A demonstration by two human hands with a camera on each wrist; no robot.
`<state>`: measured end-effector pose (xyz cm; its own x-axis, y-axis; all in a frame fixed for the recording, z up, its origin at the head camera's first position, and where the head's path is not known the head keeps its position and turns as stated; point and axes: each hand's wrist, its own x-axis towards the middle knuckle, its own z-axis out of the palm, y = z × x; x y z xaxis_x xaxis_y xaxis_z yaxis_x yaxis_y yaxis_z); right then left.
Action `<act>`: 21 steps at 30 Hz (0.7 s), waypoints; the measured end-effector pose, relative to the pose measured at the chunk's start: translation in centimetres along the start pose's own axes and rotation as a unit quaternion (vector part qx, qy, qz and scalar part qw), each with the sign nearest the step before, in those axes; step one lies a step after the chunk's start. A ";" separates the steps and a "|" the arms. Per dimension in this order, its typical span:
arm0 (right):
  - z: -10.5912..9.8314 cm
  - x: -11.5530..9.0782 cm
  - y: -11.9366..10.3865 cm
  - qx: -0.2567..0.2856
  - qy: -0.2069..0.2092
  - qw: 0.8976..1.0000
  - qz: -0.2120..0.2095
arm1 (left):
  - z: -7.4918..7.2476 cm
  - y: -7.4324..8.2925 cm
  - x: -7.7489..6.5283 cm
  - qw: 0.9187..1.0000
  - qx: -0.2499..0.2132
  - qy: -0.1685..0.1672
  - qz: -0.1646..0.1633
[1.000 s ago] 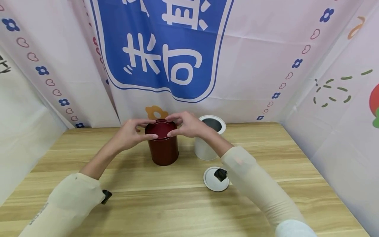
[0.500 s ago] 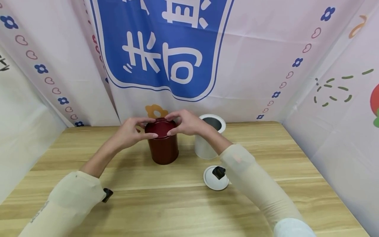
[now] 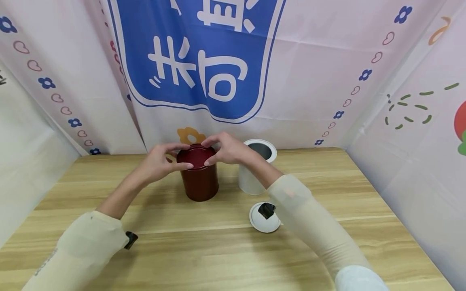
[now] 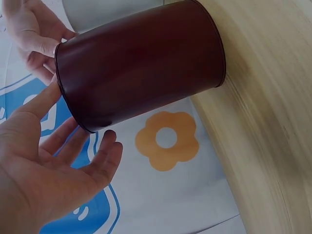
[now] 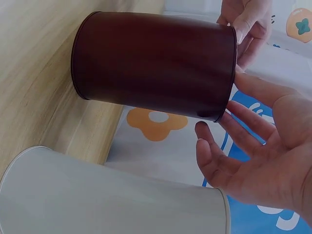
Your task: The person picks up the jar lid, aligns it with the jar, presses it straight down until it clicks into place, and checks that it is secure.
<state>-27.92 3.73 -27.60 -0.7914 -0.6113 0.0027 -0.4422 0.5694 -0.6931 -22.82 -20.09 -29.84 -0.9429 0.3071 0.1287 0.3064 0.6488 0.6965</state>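
Observation:
A dark red cylindrical canister stands upright on the table in the head view. Whether the brighter red inside its rim is a seated lid or the inner wall, I cannot tell. My left hand holds the rim from the left, thumb in front and fingers behind. From the right, my right hand grips the same rim with thumb and fingers. Both wrist views show the fingertips at the canister's top edge, its lower body free. Partly behind my right forearm is an open white canister with a grey inside.
A round white lid lies on the wooden table in front of the white canister, partly covered by a black piece at my right sleeve. A printed cloth hangs right behind the canisters, and more cloth walls the sides.
Both hands stay at the red canister's rim with almost the same hold. The whole head view has shifted slightly; the canisters and white lid stay put on the table.

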 end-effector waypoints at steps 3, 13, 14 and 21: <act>-0.2 -0.2 0.0 -0.012 -0.003 1.000 -0.010 | -0.1 0.3 0.1 1.000 0.007 -0.005 0.008; -0.2 -3.6 0.6 -0.035 0.051 0.995 -0.077 | 0.5 2.0 -0.4 0.995 0.054 0.049 0.072; -0.2 -4.0 0.8 -0.029 0.062 0.993 -0.093 | 0.7 2.4 -0.5 0.993 0.055 0.063 0.084; 0.0 -7.1 2.0 -0.017 0.117 0.975 -0.187 | 2.9 4.6 -1.1 0.983 0.019 0.098 0.154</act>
<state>-23.16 9.22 -29.07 -0.6452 -0.6395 0.4181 -0.7289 0.3511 -0.5878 -20.00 -15.46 -28.83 -0.8099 0.3553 0.4666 0.5832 0.5725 0.5763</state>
